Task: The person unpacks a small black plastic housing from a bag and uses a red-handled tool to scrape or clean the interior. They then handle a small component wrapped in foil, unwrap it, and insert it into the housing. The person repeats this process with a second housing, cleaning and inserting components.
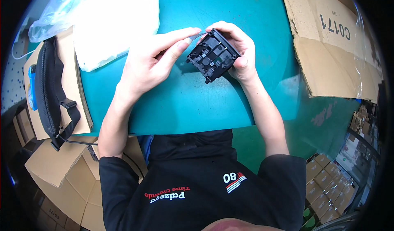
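Observation:
My right hand (245,52) grips a black plastic housing (213,55) by its right and far sides, above the table. The housing is boxy and tilted, with its open inside facing up; ribs, small posts and a bit of green show in it. Between thumb and forefinger, my left hand (150,64) pinches a thin greyish strip (198,36), which reaches to the housing's upper left corner. Whether the strip is fixed to the housing or only touches it, I cannot tell.
On the green table (180,108), a white plastic bag (119,21) lies at the far left. A black belt bag (49,87) rests on cardboard at the left edge. Flattened cardboard (324,62) covers the right side. An open carton (74,181) stands at lower left, stacked small boxes (328,186) at lower right.

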### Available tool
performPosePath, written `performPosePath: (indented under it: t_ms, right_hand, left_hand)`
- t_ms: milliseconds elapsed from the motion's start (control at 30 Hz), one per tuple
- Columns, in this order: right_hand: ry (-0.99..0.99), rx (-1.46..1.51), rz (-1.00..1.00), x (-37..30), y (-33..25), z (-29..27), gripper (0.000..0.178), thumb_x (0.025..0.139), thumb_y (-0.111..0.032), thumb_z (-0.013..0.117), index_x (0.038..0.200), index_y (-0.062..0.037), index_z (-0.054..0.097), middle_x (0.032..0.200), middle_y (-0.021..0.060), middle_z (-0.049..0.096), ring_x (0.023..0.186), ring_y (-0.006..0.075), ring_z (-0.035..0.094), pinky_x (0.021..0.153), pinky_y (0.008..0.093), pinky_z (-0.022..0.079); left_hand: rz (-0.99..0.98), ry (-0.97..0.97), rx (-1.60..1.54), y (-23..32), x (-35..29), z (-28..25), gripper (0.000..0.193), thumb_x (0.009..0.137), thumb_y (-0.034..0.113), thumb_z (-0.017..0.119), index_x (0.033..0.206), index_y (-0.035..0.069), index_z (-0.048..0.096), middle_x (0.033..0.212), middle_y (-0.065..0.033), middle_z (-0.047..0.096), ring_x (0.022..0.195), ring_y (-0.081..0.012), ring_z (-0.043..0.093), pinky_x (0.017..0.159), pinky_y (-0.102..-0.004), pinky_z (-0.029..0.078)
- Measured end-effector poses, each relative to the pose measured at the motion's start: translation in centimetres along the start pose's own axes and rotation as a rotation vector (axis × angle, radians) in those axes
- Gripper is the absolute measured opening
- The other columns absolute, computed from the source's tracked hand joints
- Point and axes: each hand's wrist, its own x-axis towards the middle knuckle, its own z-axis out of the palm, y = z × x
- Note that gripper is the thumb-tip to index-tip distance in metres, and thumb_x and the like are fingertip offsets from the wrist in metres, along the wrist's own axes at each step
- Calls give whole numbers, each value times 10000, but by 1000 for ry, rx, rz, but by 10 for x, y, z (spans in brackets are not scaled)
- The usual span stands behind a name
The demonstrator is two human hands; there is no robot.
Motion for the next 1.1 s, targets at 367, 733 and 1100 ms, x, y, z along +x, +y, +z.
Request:
performPosePath:
  t_ms: [367, 733, 1100]
  right_hand:
    - [-7, 13, 0, 0, 0, 0, 977, 711, -612, 866, 1314, 91, 556, 1237, 160, 618, 1144, 232, 619, 1018, 371, 507]
    - [-23, 2, -23, 1, 0, 0, 966, 701, -595, 880, 1299, 96, 566, 1213, 155, 627, 1112, 228, 629, 1001, 365, 510]
    - [-104, 88, -205, 11, 5, -6, 1019, 573, -572, 950, 1297, 5, 524, 1234, 165, 589, 1164, 290, 609, 1020, 445, 516]
  left_hand:
    - [-7, -4, 1, -1, -1, 1, 278, 965, 84, 667, 1233, 108, 739, 780, -81, 724, 593, -106, 575, 579, -252, 469]
    - [162, -1, 113, -2, -3, 2, 313, 965, 49, 636, 1266, 76, 720, 700, -73, 663, 537, -102, 505, 532, -266, 415]
    - [239, 73, 244, 9, -3, -2, 305, 914, 39, 693, 1213, 67, 738, 694, -57, 617, 546, -139, 547, 539, -282, 440]
